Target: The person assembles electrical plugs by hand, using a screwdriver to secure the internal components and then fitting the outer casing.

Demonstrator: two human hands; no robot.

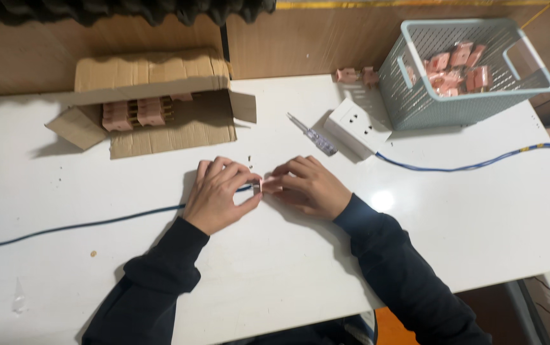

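My left hand (220,193) and my right hand (310,185) meet at the middle of the white table (275,268). Between their fingertips sits a small pink connector block (263,186). The left hand pinches the end of a dark blue cable (96,223) where it reaches the block, and the cable runs off to the left across the table. My right hand closes on the pink block from the right. Most of the block is hidden by the fingers.
An open cardboard box (153,102) with pink blocks lies at the back left. A screwdriver (313,135), a white power socket (356,126) with a blue lead (473,167), and a pale basket (466,64) of pink blocks stand at the back right. Two loose pink blocks (356,75) lie by the wall.
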